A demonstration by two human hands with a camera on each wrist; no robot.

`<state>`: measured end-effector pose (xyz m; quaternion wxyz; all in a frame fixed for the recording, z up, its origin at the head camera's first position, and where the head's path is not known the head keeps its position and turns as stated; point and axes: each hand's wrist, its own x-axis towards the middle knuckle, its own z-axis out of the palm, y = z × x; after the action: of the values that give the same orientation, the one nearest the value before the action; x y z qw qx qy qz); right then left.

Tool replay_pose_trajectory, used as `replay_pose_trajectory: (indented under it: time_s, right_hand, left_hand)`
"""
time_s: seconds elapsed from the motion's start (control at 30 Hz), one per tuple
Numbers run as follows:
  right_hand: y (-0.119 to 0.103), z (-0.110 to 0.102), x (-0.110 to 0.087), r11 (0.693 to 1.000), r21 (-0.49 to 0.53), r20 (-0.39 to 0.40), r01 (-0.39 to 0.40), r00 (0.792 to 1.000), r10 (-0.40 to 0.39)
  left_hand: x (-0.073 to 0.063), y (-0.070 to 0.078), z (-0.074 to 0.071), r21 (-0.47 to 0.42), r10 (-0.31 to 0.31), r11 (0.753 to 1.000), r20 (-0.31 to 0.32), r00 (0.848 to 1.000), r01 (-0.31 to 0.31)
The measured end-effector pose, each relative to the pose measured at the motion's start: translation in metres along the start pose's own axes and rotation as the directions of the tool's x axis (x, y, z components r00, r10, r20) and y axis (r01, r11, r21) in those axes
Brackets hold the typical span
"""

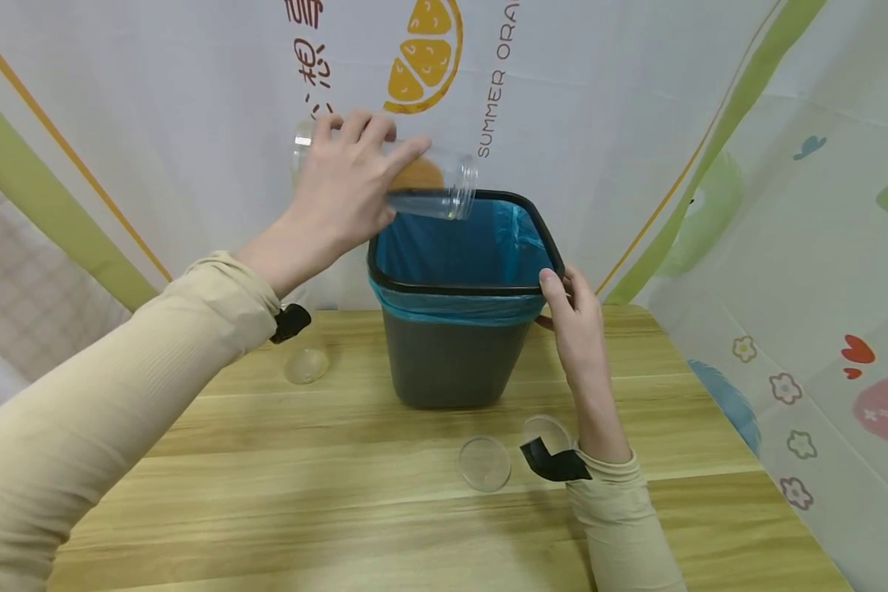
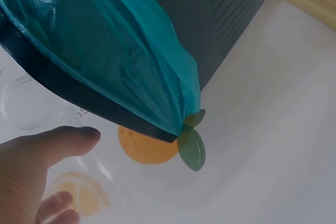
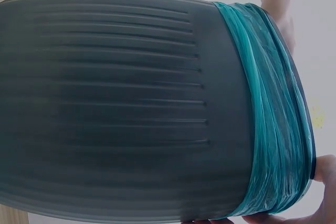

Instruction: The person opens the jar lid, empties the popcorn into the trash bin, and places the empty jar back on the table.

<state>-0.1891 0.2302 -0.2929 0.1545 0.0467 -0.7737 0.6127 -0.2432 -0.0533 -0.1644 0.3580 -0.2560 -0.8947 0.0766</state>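
My left hand [image 1: 351,181] grips a clear plastic jar [image 1: 459,185] from above, its fingers spread over the side. The jar lies tipped nearly level, mouth to the right, over the back left of a dark grey trash bin [image 1: 455,362]. No lid covers its mouth, and the curtain's orange print shows through its wall. A blue-green trash bag [image 1: 459,307] lines the bin and folds down outside under the black rim. My right hand [image 1: 577,329] holds the rim at the right, thumb on top and fingers round the outside, as the right wrist view [image 3: 325,182] also shows.
Two clear round lids [image 1: 484,463] lie on the wooden table [image 1: 326,493] before the bin, one partly behind my right wrist strap [image 1: 555,462]. A clear round container [image 1: 307,366] stands left, partly hidden by my left wrist. Printed curtains [image 1: 577,99] hang close behind.
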Motion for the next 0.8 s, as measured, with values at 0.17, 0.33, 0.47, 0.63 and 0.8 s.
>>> replay_pose_trajectory:
  time_s: [0.17, 0.33, 0.47, 0.63, 0.8]
  right_hand:
    - [0.0, 0.001, 0.0, 1.0, -0.004, -0.003, 0.004, 1.0, -0.004]
    - [-0.001, 0.002, 0.0, 1.0, 0.002, -0.005, 0.01, 1.0, -0.009]
    - [-0.001, 0.002, -0.001, 1.0, 0.003, -0.008, 0.007, 1.0, -0.007]
    - [-0.001, 0.002, -0.001, 1.0, 0.002, -0.01, 0.0, 1.0, 0.0]
    - [-0.001, 0.002, -0.001, 1.0, 0.013, -0.011, -0.001, 1.0, 0.001]
  left_hand:
    - [-0.005, -0.002, -0.002, -0.101, -0.117, 0.988, 0.049, 0.992, 0.121]
    - [-0.012, -0.006, -0.002, -0.182, -0.211, 0.955, 0.131, 0.969, 0.232]
    - [-0.019, -0.01, -0.001, -0.237, -0.269, 0.921, 0.187, 0.945, 0.309]
    - [-0.028, -0.016, 0.001, -0.343, -0.334, 0.856, 0.203, 0.92, 0.386]
    - [-0.035, -0.019, 0.002, -0.417, -0.393, 0.789, 0.222, 0.892, 0.451]
